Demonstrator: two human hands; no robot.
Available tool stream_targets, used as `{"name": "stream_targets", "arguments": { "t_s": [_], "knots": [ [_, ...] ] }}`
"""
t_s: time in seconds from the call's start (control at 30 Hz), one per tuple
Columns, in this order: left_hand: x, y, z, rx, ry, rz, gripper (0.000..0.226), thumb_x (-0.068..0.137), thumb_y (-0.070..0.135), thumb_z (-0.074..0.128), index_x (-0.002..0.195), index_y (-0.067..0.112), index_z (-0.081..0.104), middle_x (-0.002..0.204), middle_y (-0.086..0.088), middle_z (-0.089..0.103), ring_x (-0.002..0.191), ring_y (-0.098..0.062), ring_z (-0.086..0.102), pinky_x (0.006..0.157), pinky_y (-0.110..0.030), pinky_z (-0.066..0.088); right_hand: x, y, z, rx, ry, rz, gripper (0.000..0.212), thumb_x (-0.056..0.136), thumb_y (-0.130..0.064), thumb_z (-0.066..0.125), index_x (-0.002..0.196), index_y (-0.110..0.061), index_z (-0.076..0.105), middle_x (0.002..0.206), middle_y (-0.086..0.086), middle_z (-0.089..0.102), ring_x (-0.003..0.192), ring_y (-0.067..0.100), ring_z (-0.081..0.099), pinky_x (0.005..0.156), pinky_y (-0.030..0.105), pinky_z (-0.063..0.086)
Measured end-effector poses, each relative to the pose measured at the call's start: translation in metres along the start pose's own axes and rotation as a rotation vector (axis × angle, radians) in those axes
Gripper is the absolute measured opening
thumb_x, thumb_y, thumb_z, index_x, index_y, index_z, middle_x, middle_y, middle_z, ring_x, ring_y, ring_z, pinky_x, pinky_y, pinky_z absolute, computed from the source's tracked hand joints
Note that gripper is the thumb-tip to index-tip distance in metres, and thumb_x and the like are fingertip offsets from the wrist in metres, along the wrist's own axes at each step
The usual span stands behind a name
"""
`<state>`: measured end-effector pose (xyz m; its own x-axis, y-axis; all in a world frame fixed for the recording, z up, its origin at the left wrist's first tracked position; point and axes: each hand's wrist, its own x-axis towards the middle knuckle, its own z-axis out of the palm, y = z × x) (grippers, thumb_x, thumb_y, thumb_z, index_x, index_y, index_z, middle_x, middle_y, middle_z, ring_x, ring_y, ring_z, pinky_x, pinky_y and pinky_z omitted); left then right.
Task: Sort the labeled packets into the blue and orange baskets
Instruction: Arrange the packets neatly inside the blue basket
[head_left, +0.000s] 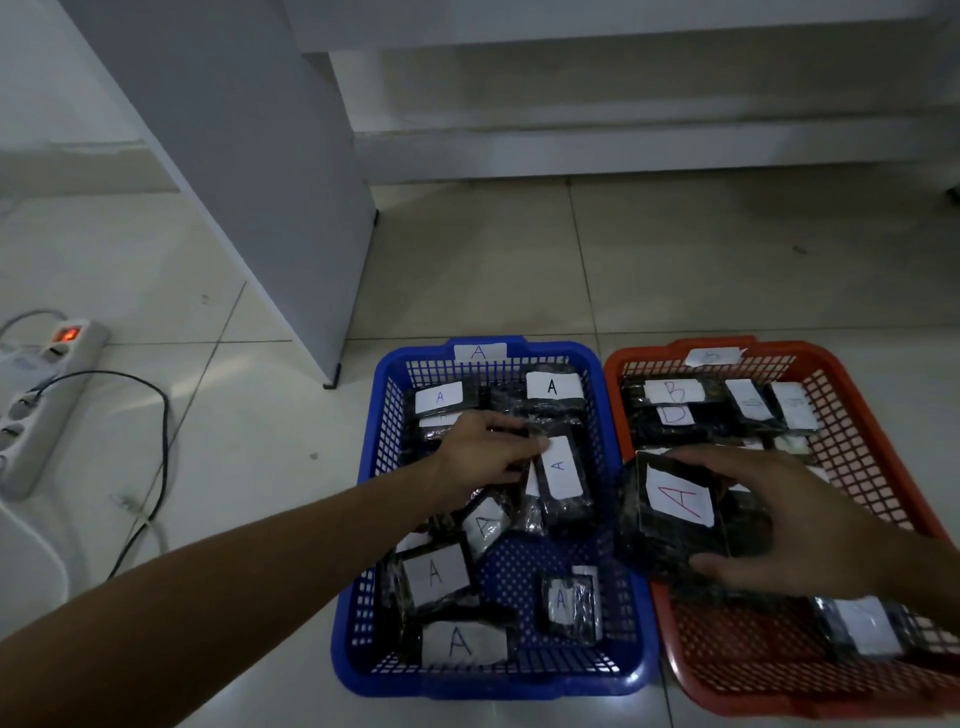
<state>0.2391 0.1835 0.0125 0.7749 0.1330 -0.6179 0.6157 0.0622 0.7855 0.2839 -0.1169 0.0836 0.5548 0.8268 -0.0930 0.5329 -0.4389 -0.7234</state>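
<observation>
A black packet (675, 512) with a red "A" label is gripped by the right hand (789, 525), fingers on top and thumb below, above the near-left corner of the orange basket (852, 426). Left of that basket, the left hand (483, 457) is closed on a packet inside the blue basket (602, 415), among other "A" packets. "B" packets lie in the orange basket.

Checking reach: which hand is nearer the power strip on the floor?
Left. The left hand is over the blue basket, closer to the power strip; the right hand is over the orange basket.
</observation>
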Motion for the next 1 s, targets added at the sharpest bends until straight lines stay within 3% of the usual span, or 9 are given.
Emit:
{"name": "stream_targets", "arguments": {
  "t_s": [0.1, 0.2, 0.37, 0.5, 0.57, 0.67, 0.8, 0.87, 1.0],
  "knots": [
    [0.003, -0.002, 0.010, 0.040, 0.146, 0.024, 0.039, 0.076, 0.021, 0.087, 0.103, 0.008, 0.062, 0.105, -0.010, 0.073, 0.086, -0.018, 0.071, 0.066, -0.030, 0.061, -0.005, 0.003, 0.002, -0.010, 0.010, 0.010, 0.078, 0.067, -0.048, 0.086, 0.136, -0.049, 0.050, 0.126, -0.032, 0.062, 0.115, -0.007, 0.062, 0.089, 0.010, 0.052],
    [0.000, -0.007, 0.014, 0.196, 0.253, 0.002, 0.049, 0.067, 0.038, 0.091, 0.092, 0.014, 0.056, 0.097, -0.012, 0.071, 0.075, -0.026, 0.073, 0.062, -0.042, 0.063, -0.008, 0.005, 0.002, -0.013, 0.010, 0.007, 0.075, 0.068, -0.048, 0.086, 0.135, -0.040, 0.054, 0.126, -0.030, 0.063, 0.116, -0.005, 0.062, 0.091, 0.019, 0.056],
    [-0.007, -0.010, 0.015, 0.327, 0.243, 0.006, 0.043, 0.075, 0.049, 0.083, 0.075, 0.014, 0.057, 0.088, -0.024, 0.073, 0.071, -0.034, 0.073, 0.063, -0.044, 0.063, -0.008, 0.000, 0.001, -0.016, 0.017, -0.003, 0.077, 0.068, -0.051, 0.084, 0.136, -0.053, 0.047, 0.128, -0.032, 0.061, 0.117, -0.008, 0.060, 0.091, 0.011, 0.052],
    [-0.005, -0.019, 0.014, 0.335, 0.207, -0.025, 0.037, 0.081, 0.044, 0.080, 0.096, 0.017, 0.060, 0.095, -0.013, 0.070, 0.076, -0.023, 0.069, 0.064, -0.042, 0.064, -0.004, -0.003, 0.000, 0.000, 0.023, 0.002, 0.081, 0.066, -0.052, 0.083, 0.132, -0.068, 0.039, 0.127, -0.037, 0.058, 0.115, -0.011, 0.059, 0.089, 0.006, 0.049],
    [-0.006, -0.019, 0.016, 0.358, 0.207, -0.044, 0.038, 0.080, 0.047, 0.079, 0.090, 0.015, 0.061, 0.089, -0.012, 0.070, 0.074, -0.025, 0.071, 0.058, -0.042, 0.063, -0.003, -0.004, 0.000, 0.004, 0.020, 0.000, 0.082, 0.066, -0.052, 0.083, 0.131, -0.071, 0.037, 0.128, -0.038, 0.057, 0.115, -0.012, 0.058, 0.089, 0.004, 0.047],
    [-0.008, -0.011, 0.019, 0.380, 0.196, -0.067, 0.048, 0.078, 0.050, 0.080, 0.088, 0.005, 0.070, 0.080, -0.013, 0.071, 0.065, -0.027, 0.073, 0.054, -0.042, 0.062, -0.002, -0.004, 0.000, 0.003, 0.000, -0.001, 0.081, 0.066, -0.052, 0.083, 0.132, -0.069, 0.039, 0.128, -0.037, 0.057, 0.116, -0.011, 0.059, 0.088, 0.004, 0.048],
    [-0.008, -0.011, 0.008, 0.330, 0.116, -0.098, 0.047, 0.082, 0.035, 0.081, 0.111, 0.001, 0.066, 0.094, -0.020, 0.073, 0.064, -0.029, 0.072, 0.064, -0.046, 0.063, 0.002, 0.000, 0.001, -0.002, -0.004, -0.014, 0.077, 0.068, -0.044, 0.087, 0.135, -0.051, 0.049, 0.126, -0.032, 0.062, 0.115, -0.007, 0.061, 0.090, 0.008, 0.050],
    [-0.013, -0.016, 0.000, 0.325, 0.111, -0.105, 0.046, 0.085, 0.031, 0.079, 0.112, -0.002, 0.064, 0.098, -0.024, 0.073, 0.067, -0.031, 0.074, 0.066, -0.048, 0.063, 0.003, 0.001, 0.000, -0.008, -0.004, -0.026, 0.075, 0.069, -0.041, 0.088, 0.134, -0.045, 0.052, 0.125, -0.030, 0.063, 0.114, -0.006, 0.062, 0.089, 0.009, 0.051],
    [-0.021, -0.018, -0.018, 0.362, 0.144, -0.052, 0.033, 0.089, 0.024, 0.075, 0.107, -0.003, 0.069, 0.102, -0.021, 0.072, 0.069, -0.029, 0.074, 0.061, -0.041, 0.064, 0.008, -0.001, -0.002, -0.016, 0.010, -0.039, 0.074, 0.069, -0.041, 0.088, 0.132, -0.053, 0.051, 0.123, -0.032, 0.063, 0.111, -0.007, 0.063, 0.087, 0.008, 0.051]
  ]
}}
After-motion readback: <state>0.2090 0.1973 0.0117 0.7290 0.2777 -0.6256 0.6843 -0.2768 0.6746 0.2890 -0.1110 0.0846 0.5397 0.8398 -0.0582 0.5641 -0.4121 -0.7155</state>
